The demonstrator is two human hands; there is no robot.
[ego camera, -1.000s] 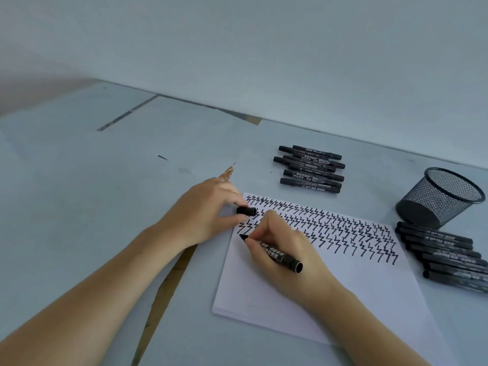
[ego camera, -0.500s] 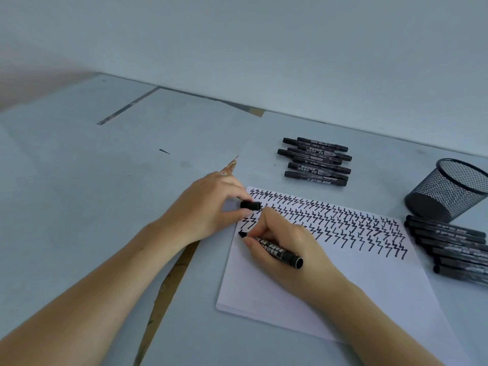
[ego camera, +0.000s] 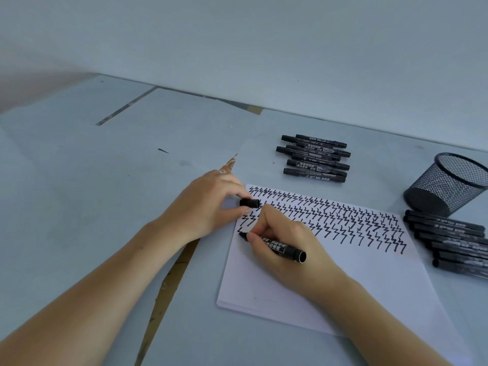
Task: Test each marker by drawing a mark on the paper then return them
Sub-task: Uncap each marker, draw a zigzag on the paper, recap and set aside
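My right hand (ego camera: 285, 249) grips an uncapped black marker (ego camera: 284, 248), its tip touching the left edge of the white paper stack (ego camera: 330, 281) below three rows of black zigzag marks. A fresh short stroke lies at the tip. My left hand (ego camera: 208, 207) rests at the paper's top left corner and pinches the marker's black cap (ego camera: 249, 202). Several capped black markers (ego camera: 315, 158) lie in a pile beyond the paper. Another group of several black markers (ego camera: 454, 239) lies to the right of the paper.
A black mesh pen cup (ego camera: 446, 184) lies tipped on its side at the right, just behind the right-hand markers. The grey table (ego camera: 105, 207) has brown gaps between its covering sheets, and a pale wall rises behind it.
The marker tip has moved down the paper's left edge and begun a new zigzag under the third row. My left hand still holds the cap in the same place.
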